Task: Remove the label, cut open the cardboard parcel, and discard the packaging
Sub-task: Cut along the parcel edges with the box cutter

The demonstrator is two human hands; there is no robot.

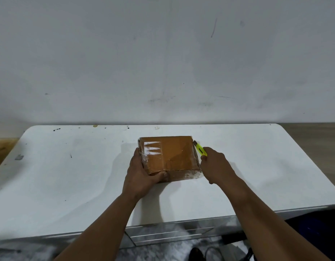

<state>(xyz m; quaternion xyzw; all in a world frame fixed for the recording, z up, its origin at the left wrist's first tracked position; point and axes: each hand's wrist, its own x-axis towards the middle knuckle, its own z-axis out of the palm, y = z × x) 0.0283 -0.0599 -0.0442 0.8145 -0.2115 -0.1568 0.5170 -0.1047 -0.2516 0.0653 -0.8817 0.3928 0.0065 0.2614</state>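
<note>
A brown cardboard parcel (174, 153) wrapped in clear tape lies on the white table (68, 176), a little right of its middle. A white label (152, 147) sits under shiny tape at the parcel's far left corner. My left hand (142, 172) grips the parcel's near left corner, thumb on the front side. My right hand (215, 164) holds a yellow-green utility knife (200, 150) along the parcel's right edge, its tip pointing toward the far right corner.
A grey-white wall rises right behind the table. Wooden floor shows at both sides. Below the table's front edge are a metal frame (172, 234), a fuzzy grey rug, dark cables and a dark object (317, 228) at the right.
</note>
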